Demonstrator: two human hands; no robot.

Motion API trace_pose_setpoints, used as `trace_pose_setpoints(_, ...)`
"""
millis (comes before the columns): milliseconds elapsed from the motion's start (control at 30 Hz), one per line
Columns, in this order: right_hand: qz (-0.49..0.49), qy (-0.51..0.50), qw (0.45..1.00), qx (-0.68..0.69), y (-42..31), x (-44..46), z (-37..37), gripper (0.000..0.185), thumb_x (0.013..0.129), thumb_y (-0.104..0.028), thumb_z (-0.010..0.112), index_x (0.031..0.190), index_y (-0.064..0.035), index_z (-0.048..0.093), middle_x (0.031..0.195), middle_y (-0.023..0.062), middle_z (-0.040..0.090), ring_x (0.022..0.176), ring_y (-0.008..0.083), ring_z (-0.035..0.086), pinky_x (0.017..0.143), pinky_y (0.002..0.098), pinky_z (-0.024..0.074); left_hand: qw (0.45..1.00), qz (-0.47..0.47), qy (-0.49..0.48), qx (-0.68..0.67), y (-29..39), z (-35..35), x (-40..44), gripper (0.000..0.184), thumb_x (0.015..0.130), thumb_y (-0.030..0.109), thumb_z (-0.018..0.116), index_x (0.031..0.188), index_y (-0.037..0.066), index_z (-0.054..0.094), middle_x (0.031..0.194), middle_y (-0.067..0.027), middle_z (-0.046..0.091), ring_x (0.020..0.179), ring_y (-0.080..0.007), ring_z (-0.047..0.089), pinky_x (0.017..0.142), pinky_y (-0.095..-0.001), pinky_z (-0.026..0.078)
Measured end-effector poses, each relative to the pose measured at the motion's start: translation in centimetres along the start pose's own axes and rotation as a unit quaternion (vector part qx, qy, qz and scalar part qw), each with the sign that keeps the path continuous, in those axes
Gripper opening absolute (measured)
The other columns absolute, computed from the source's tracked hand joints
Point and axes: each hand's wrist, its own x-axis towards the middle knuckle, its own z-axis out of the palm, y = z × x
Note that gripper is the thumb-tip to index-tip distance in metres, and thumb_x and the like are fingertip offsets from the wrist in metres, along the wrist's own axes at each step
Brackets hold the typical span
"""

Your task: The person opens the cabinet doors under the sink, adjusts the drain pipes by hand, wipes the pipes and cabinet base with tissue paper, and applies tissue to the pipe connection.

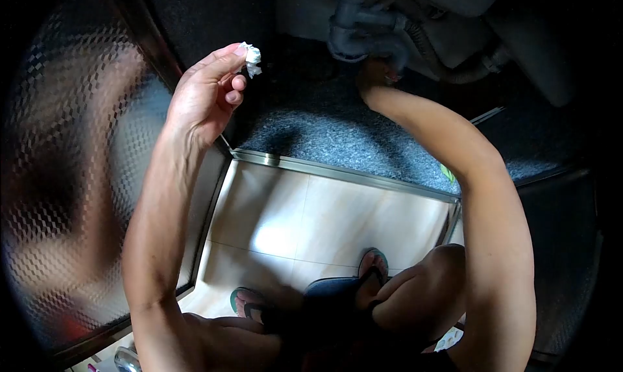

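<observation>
My left hand [211,89] is raised at the upper left, pinching a small crumpled piece of white tissue [250,55] between thumb and forefinger; the other fingers are curled. My right arm reaches into the dark cabinet, and my right hand [378,74] is at the underside of the grey curved drain pipe [354,28]. Shadow and the pipe hide most of its fingers, so their grip cannot be made out. A ribbed flexible hose [431,50] runs from the pipe toward the right.
The cabinet floor [305,135] is speckled grey, edged by a metal frame strip [344,174]. A patterned glass door [97,151] stands open at the left. Something small and green [448,173] lies near my right arm. Sandalled feet [373,265] rest on pale tiles [259,197].
</observation>
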Motion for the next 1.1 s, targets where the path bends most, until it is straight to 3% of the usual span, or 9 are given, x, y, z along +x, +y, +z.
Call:
trace_pose_setpoints(67,-0.059,-0.005,0.992,-0.115,0.1,-3.5,-2.3,0.033,0.084,-0.018,0.059,0.115,-0.0058,0.065,0.122,0.0191,0.057,0.098,0.0349,0.061,0.069,0.0480,0.0534,1.000,-0.004,0.010,0.010,-0.1,-0.1,0.1,0.020,0.088,0.014,0.066,0.104,0.003,0.060,0.080,0.0005,0.061,0.059,-0.0037,0.052,0.048,-0.0145,0.039)
trace_pose_setpoints(133,-0.327,0.005,0.912,-0.247,0.2,-6.1,-3.9,0.034,0.084,-0.019,0.057,0.113,-0.0051,0.066,0.131,0.0221,0.050,0.094,0.0359,0.062,0.063,0.0445,0.0545,1.000,-0.013,0.015,0.003,-0.7,-0.5,0.6,0.020,0.088,0.014,0.065,0.105,0.003,0.060,0.080,0.0007,0.061,0.059,-0.0036,0.052,0.048,-0.0144,0.039)
trace_pose_setpoints(267,-0.301,0.263,0.902,-0.163,0.8,-15.8,-10.1,0.036,0.084,-0.017,0.055,0.114,-0.0008,0.065,0.143,0.0252,0.038,0.094,0.0366,0.060,0.061,0.0400,0.0529,0.995,-0.086,0.050,-0.030,-3.5,-2.6,2.5,0.015,0.090,0.017,0.063,0.101,0.007,0.061,0.076,0.0034,0.061,0.058,-0.0008,0.051,0.044,-0.0132,0.037)
trace_pose_setpoints(400,-0.345,0.355,0.855,-0.152,0.7,-21.9,-14.6,0.044,0.088,-0.019,0.052,0.129,-0.0012,0.055,0.151,0.0224,0.024,0.101,0.0336,0.054,0.066,0.0369,0.0517,0.986,-0.133,0.075,-0.071,-4.6,-3.1,1.9,0.011,0.090,0.010,0.061,0.100,0.005,0.061,0.075,0.0009,0.060,0.054,-0.0020,0.049,0.040,-0.0128,0.036)
trace_pose_setpoints(467,-0.346,0.363,0.851,-0.158,0.1,-22.7,-15.6,0.048,0.089,-0.022,0.052,0.132,-0.0017,0.051,0.152,0.0211,0.020,0.104,0.0328,0.052,0.071,0.0371,0.0508,0.980,-0.159,-0.004,-0.121,-4.4,-3.0,1.4,0.014,0.090,0.008,0.060,0.103,0.004,0.060,0.073,0.0001,0.059,0.053,-0.0014,0.047,0.037,-0.0123,0.033)
trace_pose_setpoints(667,-0.356,0.373,0.834,-0.196,0.7,-23.4,-16.0,0.049,0.093,-0.030,0.041,0.131,-0.0010,0.052,0.150,0.0207,0.026,0.102,0.0397,0.054,0.076,0.0496,0.0491,0.937,-0.204,-0.190,-0.210,-2.5,-1.4,0.2,0.014,0.093,0.006,0.055,0.105,0.001,0.055,0.066,-0.0007,0.051,0.046,-0.0014,0.041,0.034,-0.0125,0.030)
trace_pose_setpoints(800,-0.349,0.379,0.835,-0.192,1.2,-24.0,-16.4,0.048,0.092,-0.028,0.041,0.129,0.0009,0.053,0.148,0.0241,0.030,0.100,0.0418,0.056,0.078,0.0516,0.0489,0.941,-0.174,-0.181,-0.227,-1.0,0.3,-0.6,0.010,0.095,0.005,0.050,0.103,0.001,0.054,0.071,-0.0020,0.054,0.045,-0.0001,0.038,0.033,-0.0125,0.029)
trace_pose_setpoints(933,-0.322,0.422,0.824,-0.197,0.8,-24.6,-17.3,0.045,0.091,-0.026,0.041,0.117,0.0058,0.060,0.131,0.0266,0.050,0.103,0.0427,0.058,0.077,0.0543,0.0508,0.904,-0.160,-0.261,-0.297,-1.3,0.0,-0.1,0.011,0.093,0.005,0.053,0.103,0.001,0.054,0.082,-0.0051,0.060,0.048,-0.0008,0.043,0.035,-0.0125,0.033)
trace_pose_setpoints(1100,-0.322,0.424,0.826,-0.185,0.4,-25.2,-18.6,0.034,0.078,-0.013,0.058,0.107,0.0020,0.067,0.112,0.0258,0.061,0.110,0.0442,0.056,0.068,0.0548,0.0554,0.892,-0.179,-0.256,-0.326,-1.0,0.5,-0.3,0.010,0.093,0.004,0.053,0.103,0.001,0.054,0.084,-0.0065,0.061,0.047,-0.0005,0.043,0.034,-0.0126,0.032)
